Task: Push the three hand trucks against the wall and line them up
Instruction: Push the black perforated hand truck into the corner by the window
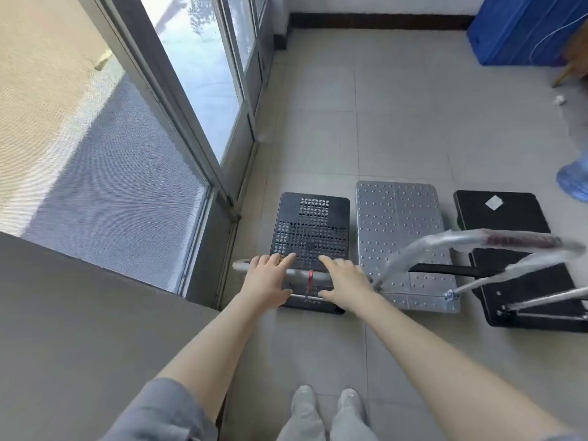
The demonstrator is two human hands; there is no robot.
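Note:
Three hand trucks stand side by side on the tiled floor. Leftmost, beside the glass door frame, is a black truck with a perforated deck [313, 230]. A silver studded truck [399, 230] is in the middle, a plain black one [506, 224] on the right. My left hand [267, 281] and my right hand [345, 281] rest over the grey handle bar [310, 276] of the perforated truck, fingers stretched forward and spread, not wrapped around it. The wrapped handles of the other two trucks [477, 238] lean across their decks.
A glass door and window wall [203, 100] runs along the left. A grey ledge [79, 329] fills the lower left. A blue crate [521, 30] stands at the far right by the back wall. Another person's foot in a blue shoe cover [574, 183] is at the right edge.

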